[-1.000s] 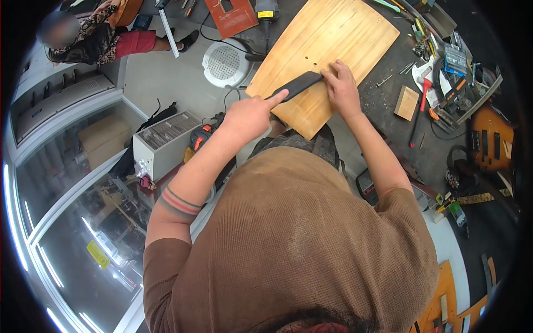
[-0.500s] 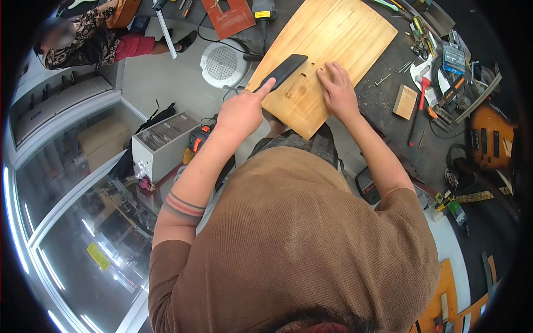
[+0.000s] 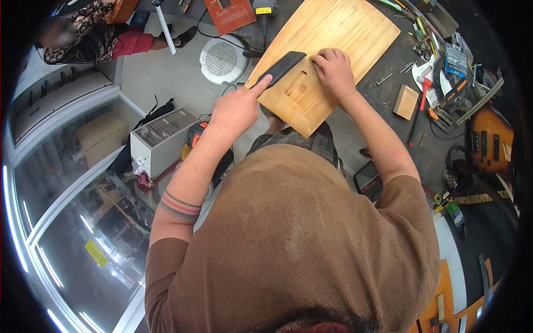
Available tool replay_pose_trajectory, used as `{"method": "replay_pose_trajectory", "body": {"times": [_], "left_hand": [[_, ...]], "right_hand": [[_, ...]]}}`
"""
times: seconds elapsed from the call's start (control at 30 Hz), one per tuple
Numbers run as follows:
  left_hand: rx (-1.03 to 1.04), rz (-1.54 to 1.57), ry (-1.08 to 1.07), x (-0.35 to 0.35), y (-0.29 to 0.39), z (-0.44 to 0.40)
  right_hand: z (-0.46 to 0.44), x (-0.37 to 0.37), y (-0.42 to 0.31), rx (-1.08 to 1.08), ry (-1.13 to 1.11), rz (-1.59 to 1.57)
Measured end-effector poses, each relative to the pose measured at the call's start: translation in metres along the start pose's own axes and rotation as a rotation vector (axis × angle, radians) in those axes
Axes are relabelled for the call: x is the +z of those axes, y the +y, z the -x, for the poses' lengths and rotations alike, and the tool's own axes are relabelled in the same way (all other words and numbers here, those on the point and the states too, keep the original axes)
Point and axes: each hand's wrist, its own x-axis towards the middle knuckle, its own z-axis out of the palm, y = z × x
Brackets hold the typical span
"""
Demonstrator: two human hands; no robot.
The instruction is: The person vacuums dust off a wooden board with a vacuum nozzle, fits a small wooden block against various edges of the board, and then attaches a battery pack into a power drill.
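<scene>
A pale wooden board [image 3: 355,33] with a short slot cut near its lower end lies over the edge of the dark bench. My left hand [image 3: 237,106] is wrapped round a flat black tool [image 3: 286,64], its index finger stretched along the top. The tool lies at a slant over the board's left part, left of the slot. My right hand [image 3: 335,69] rests on the board right of the tool, with its fingers curled and the fingertips drawn together. Whether anything is between those fingertips is too small to tell.
On the bench [image 3: 383,102] to the right are a small wood block [image 3: 406,102], a red-headed hammer [image 3: 425,89], screws and a blue box [image 3: 456,60]. A round white stool [image 3: 223,60] stands at the left. Another person [image 3: 83,41] is at the upper left.
The black tool has moved left and up, off the slot it covered at first. My right hand has shifted up and slightly left, and its fingers have curled in.
</scene>
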Motion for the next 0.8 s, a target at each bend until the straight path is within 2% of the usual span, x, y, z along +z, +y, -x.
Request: {"method": "replay_pose_trajectory", "body": {"times": [0.17, 0.37, 0.47, 0.57, 0.67, 0.77, 0.8], "left_hand": [[0.004, 0.003, -0.006, -0.003, -0.002, 0.008], [0.002, 0.011, -0.016, 0.011, -0.003, 0.014], [-0.004, 0.028, -0.012, 0.012, -0.004, 0.017], [-0.010, 0.033, -0.001, 0.013, -0.008, 0.019], [-0.015, 0.045, 0.003, 0.016, -0.009, 0.022], [0.001, 0.050, 0.016, 0.019, -0.008, 0.021], [0.003, 0.051, 0.016, 0.020, -0.007, 0.020]], "right_hand": [[-0.013, -0.007, 0.002, -0.023, -0.174, 0.053], [-0.026, 0.006, 0.001, -0.077, -0.362, 0.296], [-0.029, 0.011, 0.007, -0.192, -0.351, 0.329], [-0.024, 0.003, 0.020, -0.219, -0.312, 0.187], [-0.011, -0.019, 0.026, -0.057, -0.300, 0.110], [0.000, -0.021, 0.034, -0.025, -0.385, 0.214], [-0.002, -0.020, 0.031, -0.032, -0.325, 0.169]]}}
